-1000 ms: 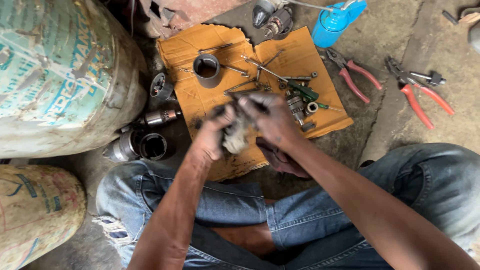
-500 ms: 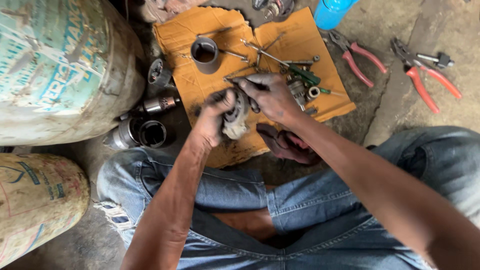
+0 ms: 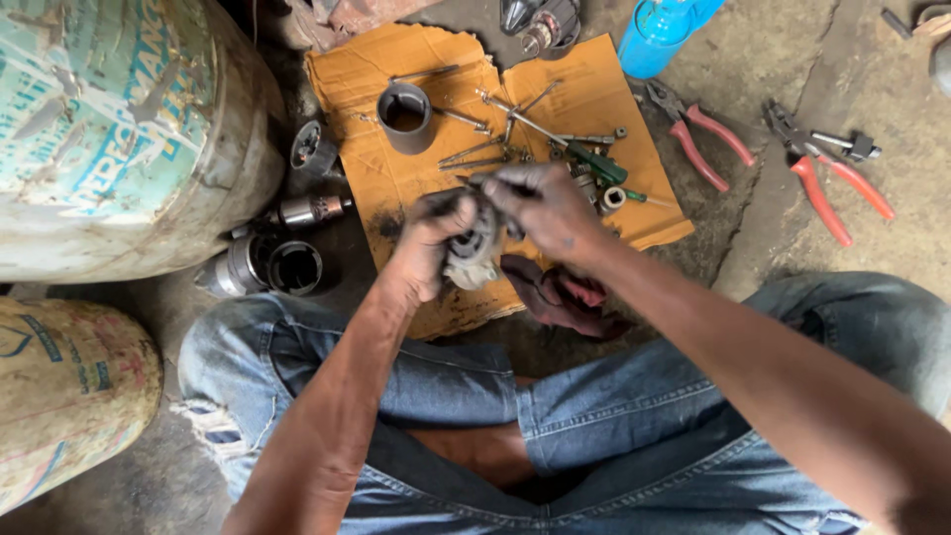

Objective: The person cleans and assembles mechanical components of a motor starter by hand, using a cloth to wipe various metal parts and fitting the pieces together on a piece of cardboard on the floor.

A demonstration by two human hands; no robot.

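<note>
Cardboard point(image 3: 416, 74), torn and orange-brown, lies flat on the concrete floor point(image 3: 773, 228) and carries most of the small parts. On it stands a short dark metal sleeve point(image 3: 404, 117), open at the top and hollow, with nothing visible inside. Just off the cardboard's left edge lie a wider metal housing point(image 3: 282, 266), its round mouth dark and hollow, and a motor armature point(image 3: 302, 211) beside it. A blue plastic bottle point(image 3: 659, 35) stands at the cardboard's far right corner; its contents cannot be told. Two large, worn drums point(image 3: 119, 129) fill the left side. Above the near part of the cardboard, the left hand point(image 3: 428, 248) is closed around a grey, greasy metal part point(image 3: 474, 253), cupping it from the left. The right hand point(image 3: 540, 203) is curled with its fingertips pinched onto the top of the same part, touching it from the right. A dark red rag point(image 3: 565, 297) lies just under the hands. Thin rods and a green-handled screwdriver point(image 3: 594, 163) rest behind the hands, and two red-handled pliers point(image 3: 698, 134) lie on the floor to the right.
</note>
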